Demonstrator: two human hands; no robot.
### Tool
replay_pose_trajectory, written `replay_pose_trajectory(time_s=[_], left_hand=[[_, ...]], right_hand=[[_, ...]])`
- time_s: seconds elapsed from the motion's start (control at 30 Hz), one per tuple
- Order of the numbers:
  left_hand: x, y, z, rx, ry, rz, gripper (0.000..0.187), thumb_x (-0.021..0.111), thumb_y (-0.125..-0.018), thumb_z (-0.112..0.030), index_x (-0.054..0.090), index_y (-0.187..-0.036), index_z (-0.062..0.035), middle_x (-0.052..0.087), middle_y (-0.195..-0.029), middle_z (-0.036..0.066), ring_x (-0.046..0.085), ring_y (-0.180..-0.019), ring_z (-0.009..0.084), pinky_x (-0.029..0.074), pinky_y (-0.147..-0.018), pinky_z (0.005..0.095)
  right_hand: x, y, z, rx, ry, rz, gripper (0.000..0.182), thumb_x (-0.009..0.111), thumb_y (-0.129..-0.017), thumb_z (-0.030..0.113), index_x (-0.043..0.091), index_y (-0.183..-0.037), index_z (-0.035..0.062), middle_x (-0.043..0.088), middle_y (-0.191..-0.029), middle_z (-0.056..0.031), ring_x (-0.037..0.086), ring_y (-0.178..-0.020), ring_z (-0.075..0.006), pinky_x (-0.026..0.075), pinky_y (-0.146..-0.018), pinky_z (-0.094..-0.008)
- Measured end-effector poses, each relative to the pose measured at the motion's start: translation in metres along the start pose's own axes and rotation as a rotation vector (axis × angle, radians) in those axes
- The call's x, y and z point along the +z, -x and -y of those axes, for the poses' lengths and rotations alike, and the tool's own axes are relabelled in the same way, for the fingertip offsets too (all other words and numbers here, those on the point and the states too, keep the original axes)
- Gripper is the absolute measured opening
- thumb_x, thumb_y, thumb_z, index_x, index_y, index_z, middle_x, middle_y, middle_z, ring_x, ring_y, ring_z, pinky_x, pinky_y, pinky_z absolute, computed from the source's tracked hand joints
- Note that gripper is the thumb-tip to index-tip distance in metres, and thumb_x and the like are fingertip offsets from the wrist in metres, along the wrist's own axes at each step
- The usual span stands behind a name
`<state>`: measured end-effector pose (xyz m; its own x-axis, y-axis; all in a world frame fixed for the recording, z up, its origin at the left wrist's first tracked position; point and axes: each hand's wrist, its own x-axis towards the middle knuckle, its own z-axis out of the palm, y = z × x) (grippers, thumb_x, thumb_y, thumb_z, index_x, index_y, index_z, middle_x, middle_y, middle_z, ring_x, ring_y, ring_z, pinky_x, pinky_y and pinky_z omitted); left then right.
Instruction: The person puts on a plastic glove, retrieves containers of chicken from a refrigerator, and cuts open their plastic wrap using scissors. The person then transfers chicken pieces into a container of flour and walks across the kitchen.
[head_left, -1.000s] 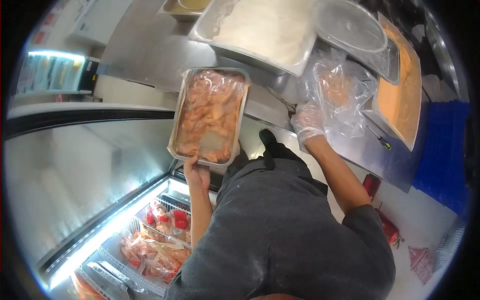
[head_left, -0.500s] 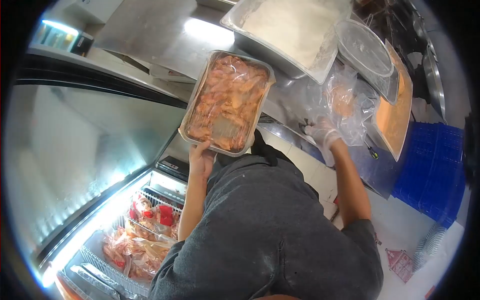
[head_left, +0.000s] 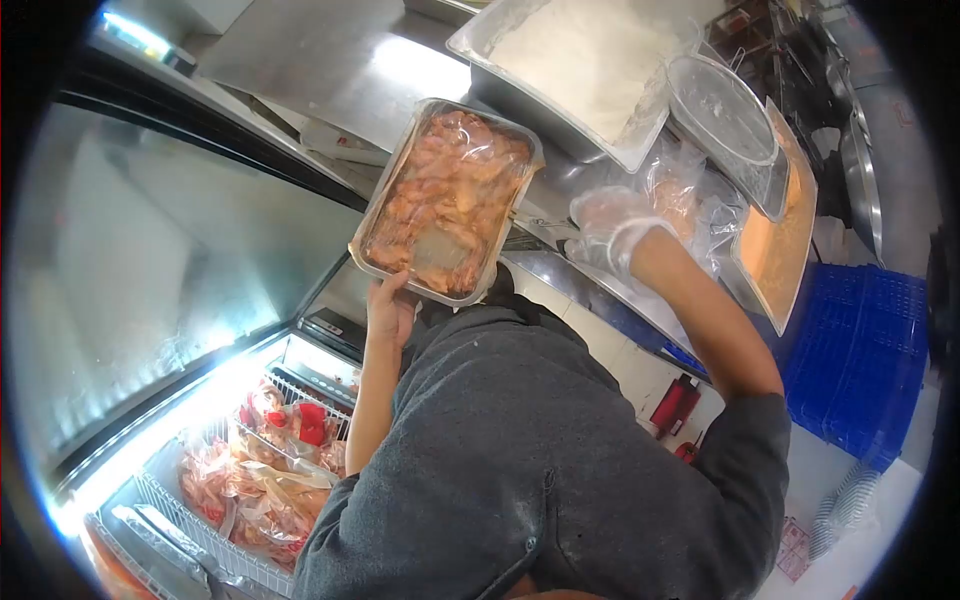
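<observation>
My left hand (head_left: 390,307) holds the near edge of a metal tray (head_left: 484,289) of marinated meat pieces (head_left: 450,185) covered with clear film. The tray is tilted, and the thumb lies over its rim. My right hand (head_left: 612,232) wears a clear plastic glove over the steel counter, to the right of the tray. Its fingers are blurred, and whether they hold anything cannot be made out. Beyond that hand lies a clear plastic bag (head_left: 672,190) with something orange-pink inside.
A deep pan of white powder (head_left: 585,60) stands at the top, beside a round sieve (head_left: 722,108) and a pan of orange powder (head_left: 785,240). Blue baskets (head_left: 855,350) are at the right. At lower left, an open freezer (head_left: 215,545) holds bagged meat.
My right hand has moved left and up, off the bag's near side toward the tray. The tray has shifted slightly left with my left hand.
</observation>
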<state>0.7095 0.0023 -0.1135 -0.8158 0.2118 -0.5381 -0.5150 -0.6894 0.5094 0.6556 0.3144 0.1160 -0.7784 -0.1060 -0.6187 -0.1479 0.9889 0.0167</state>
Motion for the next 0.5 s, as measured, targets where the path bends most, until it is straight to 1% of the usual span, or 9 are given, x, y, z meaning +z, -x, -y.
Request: replay_pose_trajectory(time_s=[0.07,0.1,0.17,0.2,0.27,0.3,0.37,0.4,0.5], left_hand=[[0.006,0.002,-0.001,0.013,0.008,0.007,0.057,0.066,-0.089,-0.005,0.046,-0.143,-0.0056,0.062,-0.133,0.01,0.063,-0.12,0.0276,0.052,-0.1,0.045],[0.006,0.002,0.0,0.017,0.003,0.011,0.057,0.066,-0.089,-0.005,0.046,-0.143,-0.0056,0.062,-0.133,0.01,0.063,-0.12,0.0276,0.052,-0.1,0.045],[0.006,-0.002,0.001,0.012,0.007,0.008,0.056,0.065,-0.089,-0.006,0.047,-0.143,-0.0049,0.062,-0.134,0.011,0.063,-0.12,0.0275,0.053,-0.1,0.0447],[0.009,-0.001,-0.001,0.021,0.004,0.012,0.056,0.065,-0.089,-0.006,0.047,-0.143,-0.0049,0.062,-0.134,0.011,0.063,-0.12,0.0275,0.053,-0.1,0.0447],[0.013,0.002,-0.004,0.011,-0.014,0.0,0.056,0.065,-0.089,-0.005,0.047,-0.142,-0.0041,0.061,-0.134,0.011,0.063,-0.12,0.028,0.052,-0.1,0.045],[0.011,0.0,-0.004,0.019,-0.014,-0.001,0.056,0.065,-0.089,-0.005,0.047,-0.142,-0.0041,0.061,-0.134,0.011,0.063,-0.12,0.028,0.052,-0.1,0.045],[0.006,-0.007,-0.003,0.003,-0.012,0.011,0.056,0.065,-0.089,-0.004,0.048,-0.142,-0.0037,0.061,-0.134,0.011,0.063,-0.121,0.0284,0.052,-0.101,0.0448],[0.007,-0.006,-0.004,0.009,-0.01,0.008,0.056,0.065,-0.089,-0.004,0.048,-0.142,-0.0037,0.061,-0.134,0.011,0.063,-0.121,0.0284,0.052,-0.101,0.0448],[0.009,-0.005,-0.004,0.029,-0.007,-0.009,0.055,0.066,-0.089,-0.003,0.048,-0.141,-0.0035,0.062,-0.133,0.011,0.063,-0.119,0.0282,0.051,-0.101,0.0447]], right_hand=[[-0.02,-0.009,0.01,0.084,0.005,0.174,0.019,0.069,-0.084,0.015,0.077,-0.094,0.0008,0.074,-0.095,-0.0207,0.073,-0.091,-0.0342,0.059,-0.082,-0.042],[-0.022,-0.015,0.011,0.083,0.002,0.167,0.019,0.069,-0.084,0.015,0.077,-0.094,0.0008,0.074,-0.095,-0.0207,0.073,-0.091,-0.0342,0.059,-0.082,-0.042],[-0.023,-0.027,0.009,-0.173,0.218,0.078,0.014,0.07,-0.082,0.011,0.078,-0.09,0.0011,0.074,-0.087,-0.018,0.075,-0.084,-0.0322,0.06,-0.073,-0.0407],[-0.019,-0.035,0.008,-0.176,0.219,0.068,0.014,0.07,-0.082,0.011,0.078,-0.09,0.0011,0.074,-0.087,-0.018,0.075,-0.084,-0.0322,0.06,-0.073,-0.0407],[-0.006,-0.053,0.009,-0.308,0.399,-0.038,0.013,0.074,-0.076,0.008,0.079,-0.087,0.0026,0.075,-0.082,-0.0159,0.075,-0.079,-0.0302,0.059,-0.067,-0.0393],[-0.006,-0.057,0.012,-0.312,0.401,-0.044,0.013,0.074,-0.076,0.008,0.079,-0.087,0.0026,0.075,-0.082,-0.0159,0.075,-0.079,-0.0302,0.059,-0.067,-0.0393],[-0.007,-0.067,0.019,-0.298,0.473,-0.049,0.016,0.079,-0.07,0.007,0.08,-0.086,0.0032,0.075,-0.08,-0.0162,0.074,-0.078,-0.0299,0.059,-0.065,-0.0387],[-0.011,-0.067,0.024,-0.302,0.476,-0.052,0.016,0.079,-0.07,0.007,0.08,-0.086,0.0032,0.075,-0.08,-0.0162,0.074,-0.078,-0.0299,0.059,-0.065,-0.0387],[-0.023,-0.066,0.036,-0.294,0.514,0.01,0.02,0.081,-0.067,0.006,0.08,-0.087,0.0037,0.075,-0.081,-0.0152,0.074,-0.078,-0.0294,0.058,-0.065,-0.0383]])
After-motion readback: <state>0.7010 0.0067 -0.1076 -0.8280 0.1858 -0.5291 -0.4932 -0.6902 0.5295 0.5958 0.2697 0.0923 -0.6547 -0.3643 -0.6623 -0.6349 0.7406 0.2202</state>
